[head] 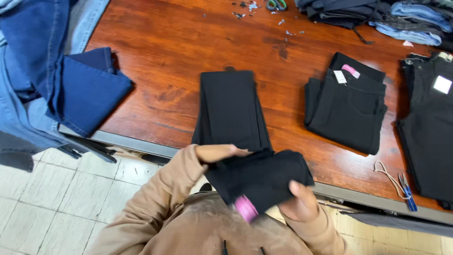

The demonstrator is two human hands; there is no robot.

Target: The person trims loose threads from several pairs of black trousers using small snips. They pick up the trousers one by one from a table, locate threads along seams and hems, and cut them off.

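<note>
On the wooden table (188, 56), your left hand (219, 152) and right hand (302, 203) both grip the black trousers (236, 123), fingers closed on cloth.

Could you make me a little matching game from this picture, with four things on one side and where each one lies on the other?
Things:
1. black trousers in hand
2. folded black trousers
3. blue jeans
4. green-handled scissors

Places:
A. far edge of the table
B. left table corner, hanging over
C. right of centre, pink tag on top
D. over the near edge, both hands gripping

Pairs: 1-D, 2-C, 3-B, 4-A
</note>
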